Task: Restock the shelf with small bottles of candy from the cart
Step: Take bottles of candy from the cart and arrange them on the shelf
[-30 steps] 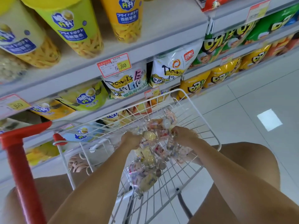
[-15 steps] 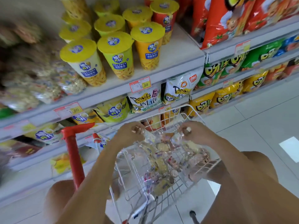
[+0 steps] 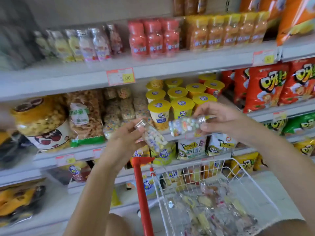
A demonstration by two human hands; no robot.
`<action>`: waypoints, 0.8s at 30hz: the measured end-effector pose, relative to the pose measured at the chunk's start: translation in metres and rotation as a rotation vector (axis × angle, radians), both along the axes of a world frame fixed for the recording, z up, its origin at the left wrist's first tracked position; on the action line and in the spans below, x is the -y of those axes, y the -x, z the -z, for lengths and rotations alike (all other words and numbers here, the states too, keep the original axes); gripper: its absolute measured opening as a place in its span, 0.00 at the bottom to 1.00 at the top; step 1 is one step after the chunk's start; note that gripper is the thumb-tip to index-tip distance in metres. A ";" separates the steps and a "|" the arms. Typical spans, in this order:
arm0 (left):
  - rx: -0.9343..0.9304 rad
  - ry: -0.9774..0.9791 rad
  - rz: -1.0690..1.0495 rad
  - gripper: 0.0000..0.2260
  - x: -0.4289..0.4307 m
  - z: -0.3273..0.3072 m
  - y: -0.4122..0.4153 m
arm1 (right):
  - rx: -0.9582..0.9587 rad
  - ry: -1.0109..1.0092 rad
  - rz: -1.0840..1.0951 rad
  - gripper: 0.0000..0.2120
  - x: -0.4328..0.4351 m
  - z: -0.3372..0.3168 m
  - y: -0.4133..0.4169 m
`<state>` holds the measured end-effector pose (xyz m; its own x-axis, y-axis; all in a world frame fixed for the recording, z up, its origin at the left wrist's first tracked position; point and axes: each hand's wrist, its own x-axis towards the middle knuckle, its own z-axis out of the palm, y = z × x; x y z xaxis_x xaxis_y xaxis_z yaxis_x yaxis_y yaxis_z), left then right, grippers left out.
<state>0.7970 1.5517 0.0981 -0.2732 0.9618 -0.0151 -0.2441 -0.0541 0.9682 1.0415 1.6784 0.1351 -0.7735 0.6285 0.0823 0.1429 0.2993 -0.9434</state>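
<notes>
My left hand (image 3: 125,142) grips a small clear candy bottle (image 3: 154,139) with a silver cap, tilted, its base pointing down to the right. My right hand (image 3: 219,119) holds a second candy bottle (image 3: 185,126) sideways by its silver cap. Both hands are raised in front of the middle shelf, above the white wire cart (image 3: 238,169). Several more small candy bottles (image 3: 209,208) lie in the cart. A row of similar small bottles (image 3: 88,43) stands on the upper shelf (image 3: 85,74) at the left.
The cart's red post (image 3: 142,193) stands below my left hand. Yellow-lidded snack cups (image 3: 179,99) sit behind the held bottles. Red and orange bottles (image 3: 187,34) fill the upper shelf's right part. Snack bags (image 3: 265,86) and a popcorn tub (image 3: 40,121) line the middle shelf.
Both hands rose out of the cart, each lifting one candy bottle up to middle-shelf height. The view tilted upward, bringing the upper shelf with small bottles into sight.
</notes>
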 end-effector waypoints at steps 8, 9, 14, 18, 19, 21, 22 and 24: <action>-0.122 -0.282 -0.393 0.08 0.046 -0.107 0.079 | -0.286 -0.171 -0.059 0.10 0.033 -0.111 0.127; -0.153 -0.307 -0.415 0.08 0.049 -0.119 0.089 | -0.311 -0.198 -0.059 0.10 0.034 -0.122 0.144; -0.311 -0.315 -0.524 0.10 0.053 -0.164 0.147 | -0.348 -0.276 -0.068 0.09 0.022 -0.168 0.222; -0.353 -0.287 -0.631 0.11 0.046 -0.186 0.195 | -0.289 -0.423 -0.051 0.10 0.014 -0.193 0.277; -0.370 -0.267 -0.658 0.11 0.043 -0.190 0.204 | -0.262 -0.486 -0.046 0.10 0.013 -0.198 0.291; -0.445 -0.189 -0.736 0.12 0.033 -0.192 0.228 | -0.198 -0.645 -0.052 0.10 0.012 -0.206 0.317; -0.498 -0.131 -0.790 0.13 0.028 -0.193 0.239 | -0.157 -0.726 -0.058 0.10 0.012 -0.210 0.329; -0.636 -0.014 -0.893 0.17 0.018 -0.193 0.257 | -0.065 -0.850 -0.079 0.10 0.011 -0.213 0.353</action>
<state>0.5398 1.5335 0.2910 -0.8257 0.4123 0.3850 0.4328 0.0254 0.9011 0.6888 1.6673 0.3485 -0.7897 0.2777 0.5470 0.0455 0.9157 -0.3992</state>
